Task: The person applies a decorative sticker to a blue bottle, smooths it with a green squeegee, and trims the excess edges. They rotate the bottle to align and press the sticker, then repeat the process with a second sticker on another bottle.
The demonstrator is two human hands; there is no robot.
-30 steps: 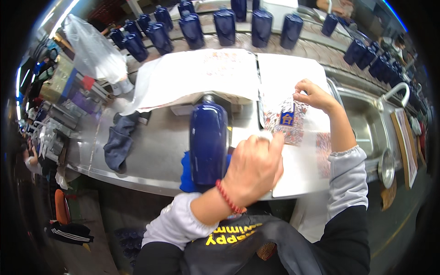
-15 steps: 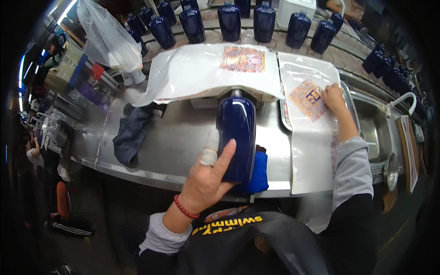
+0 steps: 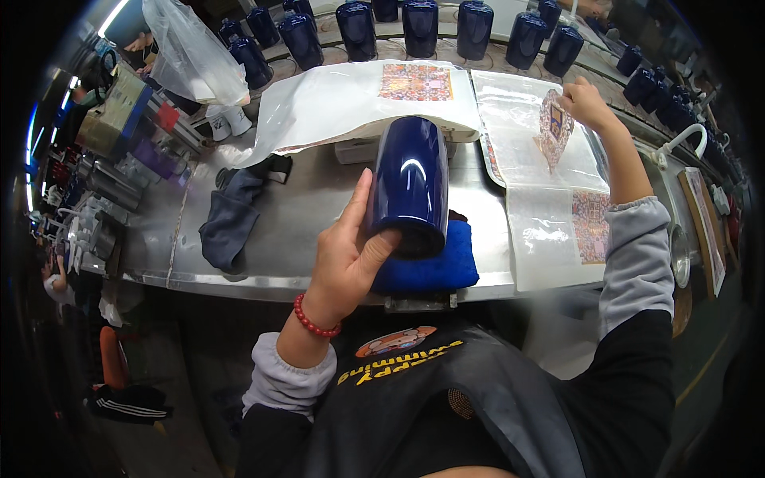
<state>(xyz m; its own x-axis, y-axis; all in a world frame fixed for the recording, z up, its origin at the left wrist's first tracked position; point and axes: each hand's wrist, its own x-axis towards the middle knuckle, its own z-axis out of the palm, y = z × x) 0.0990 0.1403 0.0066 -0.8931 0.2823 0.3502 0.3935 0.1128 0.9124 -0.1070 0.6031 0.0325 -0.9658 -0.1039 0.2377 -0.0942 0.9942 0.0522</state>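
A glossy dark blue bottle [image 3: 411,175] rests in my left hand [image 3: 341,259], its base tipped toward me and its neck pointing away. My thumb lies near the base, while the other fingers run along its left side and partly behind it. At the right, my right hand [image 3: 588,105] pinches the upper edge of a colourful patterned decal [image 3: 553,131]. The decal is bent and partly raised over a white backing sheet [image 3: 510,103]. Below the bottle, a folded bright blue cloth [image 3: 446,263] lies at the front edge of the metal table [image 3: 311,215].
Another white sheet with a patterned print [image 3: 319,107] lies ahead of the bottle. Several dark blue bottles [image 3: 420,30] stand along the curved conveyor. A dark grey cloth [image 3: 229,223] lies on the left, a clear plastic bag [image 3: 187,56] behind it. A white tap [image 3: 689,135] rises at right.
My left hand has tilted the bottle so its base faces me more. My right hand has moved up and away with the decal, which was lying flatter and is now bent.
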